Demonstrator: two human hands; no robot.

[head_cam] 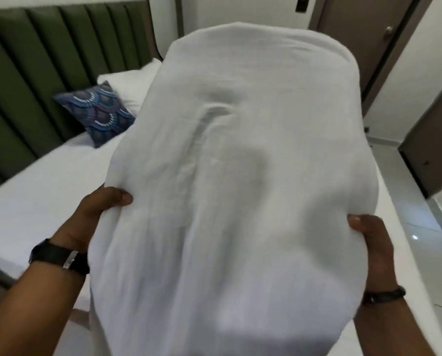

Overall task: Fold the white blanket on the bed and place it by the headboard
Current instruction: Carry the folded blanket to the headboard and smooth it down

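A thick folded white blanket [253,163] fills the middle of the view, lifted above the bed [35,196]. My left hand [96,209] grips its left edge, thumb on top, with a black watch on the wrist. On the right edge my right hand [371,242] holds it the same way, thumb over the cloth, a dark band on that wrist. The fingers of both hands are hidden under the blanket. The green padded headboard [35,73] runs along the far left side of the bed.
A blue patterned cushion [96,111] leans against the headboard beside a white pillow [132,83]. A brown door [363,34] and a dark cabinet [430,150] stand at the right, over a glossy tiled floor [425,240].
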